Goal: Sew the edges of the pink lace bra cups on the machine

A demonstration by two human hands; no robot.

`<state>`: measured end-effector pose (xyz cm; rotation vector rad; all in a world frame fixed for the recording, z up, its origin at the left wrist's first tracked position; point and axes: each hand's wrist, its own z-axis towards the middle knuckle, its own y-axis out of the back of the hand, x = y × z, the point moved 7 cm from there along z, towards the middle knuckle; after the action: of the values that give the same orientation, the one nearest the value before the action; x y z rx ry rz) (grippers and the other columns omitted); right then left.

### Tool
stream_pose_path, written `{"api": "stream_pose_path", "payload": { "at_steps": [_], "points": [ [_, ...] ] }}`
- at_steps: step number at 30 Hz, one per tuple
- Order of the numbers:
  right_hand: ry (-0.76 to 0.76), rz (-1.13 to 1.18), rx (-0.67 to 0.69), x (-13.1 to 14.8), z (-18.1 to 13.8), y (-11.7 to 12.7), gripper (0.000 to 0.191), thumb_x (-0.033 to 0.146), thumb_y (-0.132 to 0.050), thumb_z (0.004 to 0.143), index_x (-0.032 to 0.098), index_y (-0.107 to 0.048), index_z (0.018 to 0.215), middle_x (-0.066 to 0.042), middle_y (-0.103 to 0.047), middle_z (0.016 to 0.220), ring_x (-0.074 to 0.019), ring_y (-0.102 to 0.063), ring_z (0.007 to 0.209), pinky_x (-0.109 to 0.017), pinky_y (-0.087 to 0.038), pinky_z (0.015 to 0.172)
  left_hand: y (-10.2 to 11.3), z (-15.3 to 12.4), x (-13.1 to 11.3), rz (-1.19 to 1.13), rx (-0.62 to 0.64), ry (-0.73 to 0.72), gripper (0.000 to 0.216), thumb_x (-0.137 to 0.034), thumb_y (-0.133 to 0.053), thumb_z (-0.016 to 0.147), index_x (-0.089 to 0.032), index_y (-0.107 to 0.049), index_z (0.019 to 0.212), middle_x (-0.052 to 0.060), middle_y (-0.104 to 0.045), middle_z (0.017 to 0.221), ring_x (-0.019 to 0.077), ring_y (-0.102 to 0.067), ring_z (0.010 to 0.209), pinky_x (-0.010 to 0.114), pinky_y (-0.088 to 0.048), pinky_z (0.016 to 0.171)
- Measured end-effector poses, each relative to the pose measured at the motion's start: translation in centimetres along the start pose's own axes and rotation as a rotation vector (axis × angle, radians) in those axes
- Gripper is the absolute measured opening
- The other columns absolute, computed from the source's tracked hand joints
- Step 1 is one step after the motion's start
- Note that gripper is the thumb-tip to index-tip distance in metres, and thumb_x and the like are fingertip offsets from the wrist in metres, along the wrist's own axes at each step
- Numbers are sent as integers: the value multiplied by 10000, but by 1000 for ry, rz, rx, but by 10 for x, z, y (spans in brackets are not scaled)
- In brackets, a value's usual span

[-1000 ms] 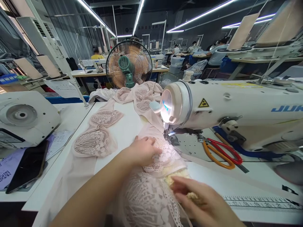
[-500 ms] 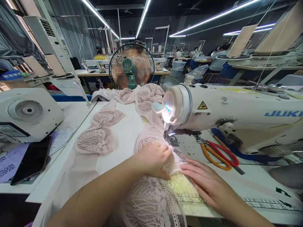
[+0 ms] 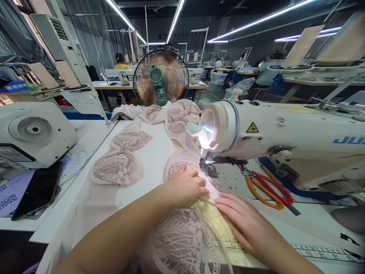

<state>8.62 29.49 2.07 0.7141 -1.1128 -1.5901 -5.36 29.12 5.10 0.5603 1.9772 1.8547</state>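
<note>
A pale pink lace bra [image 3: 182, 163] lies with one part beneath the needle and presser foot [image 3: 203, 165] of a white sewing machine [image 3: 251, 129]. My left hand [image 3: 185, 186] rests on its lace cup, fingers curled over the fabric just in front of the foot. My right hand [image 3: 242, 219] lies flat with fingers stretched, its tips on the fabric's edge to the right. Another lace cup [image 3: 182, 239] hangs toward me at the table's front. Under the hands, yellow film [image 3: 211, 217] covers part of a printed ruler strip [image 3: 313, 253]. My left fingertips are partly hidden.
Orange-handled scissors and a red-handled tool [image 3: 273, 186] lie right of the needle. More joined lace cups [image 3: 116, 167] spread across the left of the table. A phone [image 3: 38, 190] and papers lie further left beside a second machine [image 3: 34, 133]. A large fan [image 3: 161, 78] stands behind.
My left hand's fingers have loosened and lifted slightly from their tighter bunching of the lace. My right hand has shifted a little toward me. The view has turned slightly left.
</note>
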Motion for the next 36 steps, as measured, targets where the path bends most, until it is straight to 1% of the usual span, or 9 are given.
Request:
{"api": "stream_pose_path", "payload": {
  "at_steps": [3,6,11,15,18,21,25,31,36],
  "points": [
    [-7,-41,-7,0,7,-2,311,177,-430,902,143,-583,1170,-117,-634,1182,-269,-532,1157,-434,-531,911,-4,1,0,-5,28,-58,366,-165,-561,806,-275,-602,1153,2,-548,1299,241,-394,1203,514,-225,1066],
    [6,-96,-33,2,16,-1,310,173,-418,897,105,-611,1130,-143,-647,1142,-284,-562,1097,-449,-540,879,-6,3,3,-3,43,-82,343,-181,-584,802,-265,-614,1132,3,-542,1314,244,-385,1221,530,-206,1082],
    [51,-178,-37,8,35,4,329,127,-393,867,49,-662,1039,-158,-691,1033,-297,-601,972,-443,-576,762,-3,8,9,12,47,-77,290,-173,-559,816,-245,-632,1088,13,-561,1292,246,-416,1193,529,-224,1071],
    [12,-201,-49,8,48,9,332,92,-388,828,60,-679,986,-157,-687,982,-321,-586,967,-467,-565,733,0,13,8,62,46,-82,230,-150,-527,824,-190,-653,1012,63,-581,1237,252,-480,1114,507,-278,1038],
    [-31,-204,-95,3,51,11,335,87,-384,826,74,-693,955,-186,-660,986,-328,-580,961,-469,-555,735,-1,14,6,70,-2,-97,229,-137,-540,790,-145,-642,995,85,-619,1094,235,-536,999,433,-352,979],
    [-79,-181,-120,-4,48,8,327,120,-408,840,85,-706,969,-206,-627,1020,-327,-571,966,-458,-552,754,-3,13,10,35,-78,-80,316,-163,-554,785,-166,-610,1096,65,-620,1003,221,-558,929,420,-358,971],
    [-129,-102,-125,-14,42,4,317,147,-431,854,114,-717,988,-204,-580,1044,-324,-543,1009,-456,-547,781,-9,11,15,22,-77,-112,402,-183,-557,808,-245,-588,1204,54,-600,1107,223,-554,963,459,-319,1004],
    [-132,-107,-135,-17,40,2,337,136,-433,846,116,-718,1024,-216,-555,1060,-345,-542,1014,-472,-553,758,-8,14,22,39,-40,-144,365,-176,-511,862,-259,-592,1209,42,-598,1191,233,-514,1079,464,-285,1030],
    [-148,-168,-166,-18,42,1,361,141,-400,858,95,-709,1040,-219,-574,1025,-337,-584,963,-445,-570,715,-5,17,33,37,-53,-132,308,-192,-497,897,-278,-608,1171,20,-598,1224,228,-508,1125,474,-276,1042]
  ]
}}
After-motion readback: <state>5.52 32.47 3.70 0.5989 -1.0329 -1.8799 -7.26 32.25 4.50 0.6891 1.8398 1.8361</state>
